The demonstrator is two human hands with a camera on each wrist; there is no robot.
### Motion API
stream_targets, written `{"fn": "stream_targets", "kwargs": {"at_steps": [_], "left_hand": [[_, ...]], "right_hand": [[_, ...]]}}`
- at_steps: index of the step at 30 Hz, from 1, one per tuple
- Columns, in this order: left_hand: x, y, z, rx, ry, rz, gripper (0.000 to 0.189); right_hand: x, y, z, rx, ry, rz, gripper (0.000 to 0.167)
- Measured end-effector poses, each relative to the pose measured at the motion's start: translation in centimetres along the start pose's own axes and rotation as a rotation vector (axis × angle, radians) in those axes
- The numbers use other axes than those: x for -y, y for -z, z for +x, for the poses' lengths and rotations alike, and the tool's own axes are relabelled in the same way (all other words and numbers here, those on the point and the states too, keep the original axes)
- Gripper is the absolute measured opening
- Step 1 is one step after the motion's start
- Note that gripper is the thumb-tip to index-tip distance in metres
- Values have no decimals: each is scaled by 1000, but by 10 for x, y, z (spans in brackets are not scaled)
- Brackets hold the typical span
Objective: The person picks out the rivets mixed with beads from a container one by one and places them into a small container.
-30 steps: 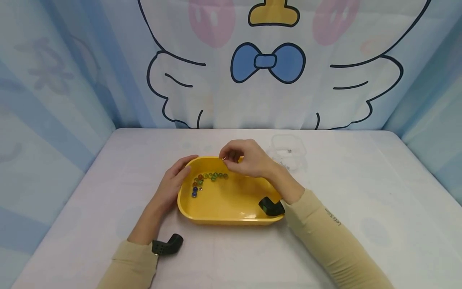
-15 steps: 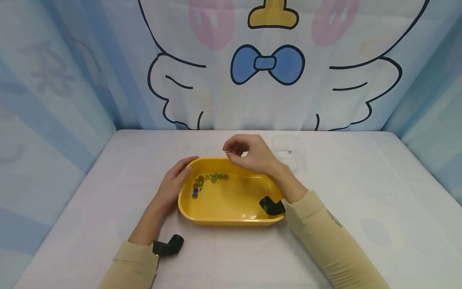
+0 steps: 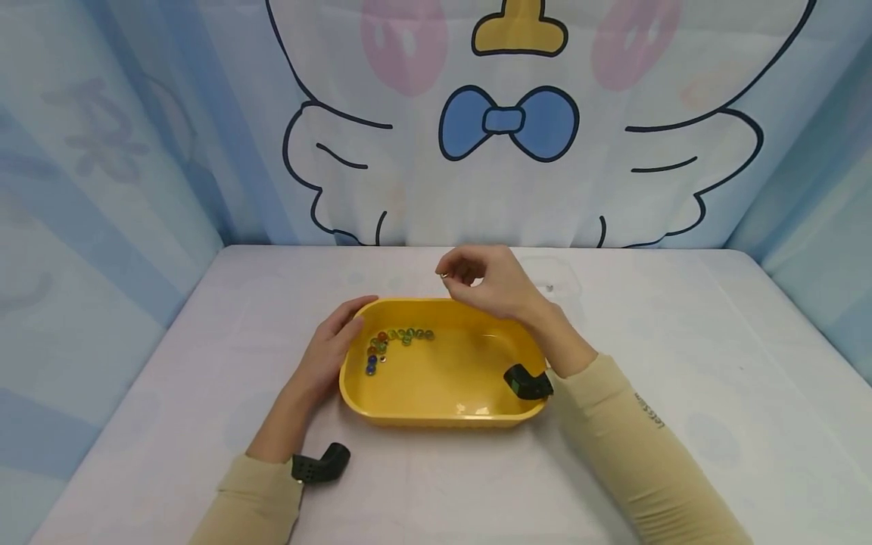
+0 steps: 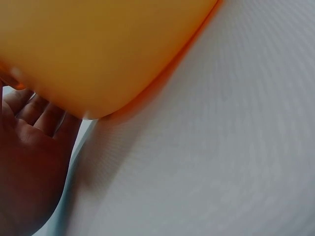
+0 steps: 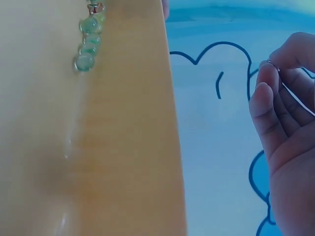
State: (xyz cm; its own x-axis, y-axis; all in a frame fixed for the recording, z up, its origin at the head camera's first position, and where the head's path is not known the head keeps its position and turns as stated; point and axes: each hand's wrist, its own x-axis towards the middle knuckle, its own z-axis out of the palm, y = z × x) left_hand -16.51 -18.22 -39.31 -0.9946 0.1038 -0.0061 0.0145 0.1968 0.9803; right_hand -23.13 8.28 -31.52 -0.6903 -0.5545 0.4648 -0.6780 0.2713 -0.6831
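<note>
My left hand (image 3: pixel 328 344) grips the left end of a yellow tray (image 3: pixel 450 418), thumb over the rim and fingers along the outer wall. In the left wrist view, those fingers (image 4: pixel 47 118) lie against the tray's outside. Beyond the tray's back rim, my right hand (image 3: pixel 493 284) is raised and pinches a small shiny metallic piece (image 3: pixel 444 275) between thumb and index finger. It is mostly covered, so its exact kind cannot be told. Several glass marbles (image 3: pixel 410 334), green, orange and blue, line the tray's back left corner, beside a small shiny ball (image 3: pixel 383 359).
A faint see-through container (image 3: pixel 568 269) stands behind the right wrist, partly hidden. A small shiny bit (image 3: pixel 549 288) shows in it. The tray sits on a white-covered table (image 3: pixel 681 424), with a printed curtain (image 3: pixel 504 197) at its back edge.
My right hand has lifted from the tray's back rim, moving away and to the right with the metallic piece still pinched. The left hand stays on the tray.
</note>
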Motion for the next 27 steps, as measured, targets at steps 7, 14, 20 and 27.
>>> {"fn": "stream_targets", "kwargs": {"at_steps": [7,14,20,27], "left_hand": [[0,0,0,1,-4,2,42],[-1,0,0,0,3,-4,42],[0,-1,0,-1,4,-3,42],[-1,0,0,-2,3,1,42]], "right_hand": [[2,17,-3,-18,1,-36,11],[-2,34,-8,-32,-6,-51,13],[-8,46,-13,-58,-2,-65,14],[-16,56,-21,-82,-58,-111,13]]}}
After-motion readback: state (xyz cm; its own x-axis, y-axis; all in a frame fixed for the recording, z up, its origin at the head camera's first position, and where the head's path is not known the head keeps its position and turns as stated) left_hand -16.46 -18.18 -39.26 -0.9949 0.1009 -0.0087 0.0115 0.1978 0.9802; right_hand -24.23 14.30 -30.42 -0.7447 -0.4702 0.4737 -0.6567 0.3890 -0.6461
